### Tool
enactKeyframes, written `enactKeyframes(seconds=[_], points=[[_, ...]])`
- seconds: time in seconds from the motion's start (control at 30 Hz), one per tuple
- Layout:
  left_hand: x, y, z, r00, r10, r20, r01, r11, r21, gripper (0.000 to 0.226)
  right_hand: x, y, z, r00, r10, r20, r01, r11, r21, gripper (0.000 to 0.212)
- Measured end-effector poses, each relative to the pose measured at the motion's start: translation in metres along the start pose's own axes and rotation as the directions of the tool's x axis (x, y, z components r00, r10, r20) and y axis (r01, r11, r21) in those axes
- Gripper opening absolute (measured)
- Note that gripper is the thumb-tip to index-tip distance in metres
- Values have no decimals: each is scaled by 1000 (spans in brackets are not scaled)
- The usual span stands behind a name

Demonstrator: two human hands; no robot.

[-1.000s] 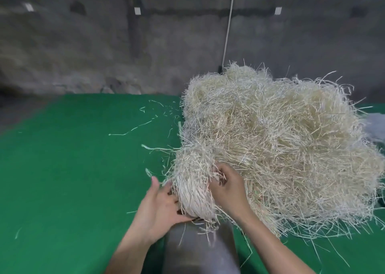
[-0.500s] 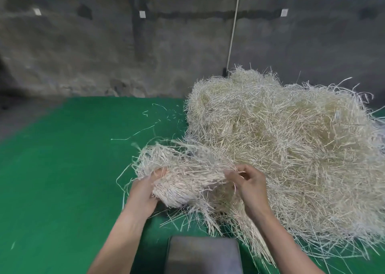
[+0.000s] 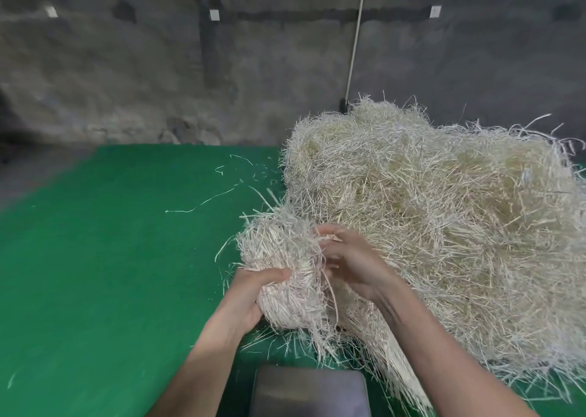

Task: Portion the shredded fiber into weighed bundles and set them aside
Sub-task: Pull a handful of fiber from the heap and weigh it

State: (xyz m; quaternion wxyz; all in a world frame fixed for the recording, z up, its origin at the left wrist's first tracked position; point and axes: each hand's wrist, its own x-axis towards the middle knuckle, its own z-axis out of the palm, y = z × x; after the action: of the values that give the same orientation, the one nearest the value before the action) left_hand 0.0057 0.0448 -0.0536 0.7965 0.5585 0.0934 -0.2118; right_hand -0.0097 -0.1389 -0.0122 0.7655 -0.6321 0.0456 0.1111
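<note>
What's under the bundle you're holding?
Loose strands hang from the bundle over the green mat; a grey platform sits lower, nearer the camera. The left hand cups the bundle from below, its fingers there hidden by fiber.

The fiber pile (image 3: pixel 444 226) lies on the desk's (image 3: pixel 111 258) right; the bundle (image 3: pixel 285 274) sits against its left edge, the scale (image 3: pixel 309 394) nearest me.

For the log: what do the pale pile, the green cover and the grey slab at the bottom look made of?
Pile and the held bundle: thin, stiff cream strands, matte, like dried plant fiber; exact stuff unclear. Green cover: felt or turf-like mat, finely grained, no gloss. Grey slab: probably metal, smooth with a dull sheen, rounded corners; possibly a scale platform.
</note>
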Motion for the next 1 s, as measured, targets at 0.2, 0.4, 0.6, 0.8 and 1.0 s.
enactKeyframes(seconds=[0.2, 0.4, 0.6, 0.8, 1.0], points=[[22, -9, -11, 979, -20, -205, 24, 1000, 19, 17, 15, -60, -4, 923, -235, -304, 273, 958, 87, 21], [30, 10, -21, 981, -19, -193, -11, 988, -153, 11, 34, -52, 1, 896, -359, -262, 269, 907, -323, 48], [26, 9, 0, 997, -7, 71, -2, 992, 124, 78, 46, -9, 30, 986, -131, -102, 48, 816, -576, 24], [52, 5, -3, 953, 43, -299, 20, 979, 203, 45, 45, -63, 17, 780, -469, -414, 337, 873, -353, 19], [67, 14, -1, 942, 86, -324, -1, 968, 253, 47, 42, -74, 17, 637, -600, -484, 459, 799, -387, 30]])
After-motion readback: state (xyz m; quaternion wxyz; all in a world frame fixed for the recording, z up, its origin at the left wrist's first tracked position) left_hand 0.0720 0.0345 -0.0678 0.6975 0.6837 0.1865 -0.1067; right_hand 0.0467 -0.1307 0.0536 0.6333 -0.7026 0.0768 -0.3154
